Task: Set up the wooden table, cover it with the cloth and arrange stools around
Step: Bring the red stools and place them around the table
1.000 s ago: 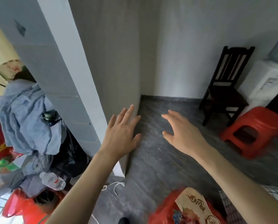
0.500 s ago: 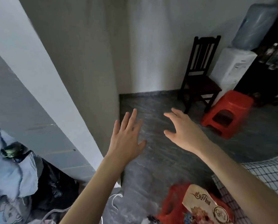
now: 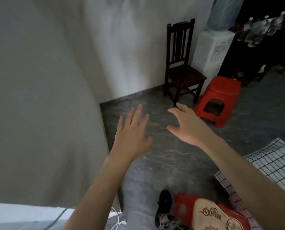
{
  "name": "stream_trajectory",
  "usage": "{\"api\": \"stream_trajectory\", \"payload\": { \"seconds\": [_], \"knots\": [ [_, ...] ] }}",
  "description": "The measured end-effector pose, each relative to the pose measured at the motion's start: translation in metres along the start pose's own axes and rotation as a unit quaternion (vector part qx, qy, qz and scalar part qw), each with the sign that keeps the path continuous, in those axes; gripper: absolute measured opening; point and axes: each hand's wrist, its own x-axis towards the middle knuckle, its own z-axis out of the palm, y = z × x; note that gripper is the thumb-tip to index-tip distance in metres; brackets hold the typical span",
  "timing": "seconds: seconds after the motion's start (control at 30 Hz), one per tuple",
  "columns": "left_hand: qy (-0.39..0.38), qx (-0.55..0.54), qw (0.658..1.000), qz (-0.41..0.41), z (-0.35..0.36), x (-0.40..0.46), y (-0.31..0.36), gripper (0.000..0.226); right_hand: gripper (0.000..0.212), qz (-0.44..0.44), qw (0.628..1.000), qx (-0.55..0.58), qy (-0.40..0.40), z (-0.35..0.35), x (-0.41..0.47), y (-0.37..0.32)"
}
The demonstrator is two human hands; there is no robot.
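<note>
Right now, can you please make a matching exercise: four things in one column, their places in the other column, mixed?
Things:
1. dark wooden chair
2. red plastic stool
3. checked cloth
4. water dispenser

Places:
A. at the right edge, nearest the camera
B. against the white wall
C. on the floor, right of the chair
D. behind the stool, bottle on top

Pairs: 1-B, 2-C, 3-A, 4-D

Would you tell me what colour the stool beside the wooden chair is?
Red; the stool shows clearly in the head view.
</note>
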Motion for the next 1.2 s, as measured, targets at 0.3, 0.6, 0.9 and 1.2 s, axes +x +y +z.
{"api": "stream_trajectory", "payload": {
  "seconds": [0.3,0.6,0.9,1.2],
  "knots": [
    [-0.045,0.006,0.998,0.042,-0.008,0.168,0.035,0.071,0.064,0.065,0.998,0.008,0.025,-0.074,0.104,0.110],
    [-0.089,0.008,0.990,0.105,-0.007,0.301,0.050,0.066,0.063,0.140,0.990,-0.003,0.013,-0.105,0.167,0.171],
    [-0.090,-0.019,0.985,0.148,0.002,0.440,0.042,0.065,0.065,0.199,0.978,-0.022,0.054,-0.132,0.259,0.208],
    [-0.062,-0.043,0.976,0.204,-0.017,0.596,0.024,0.066,0.061,0.231,0.965,-0.034,0.122,-0.179,0.395,0.213]
  ]
}}
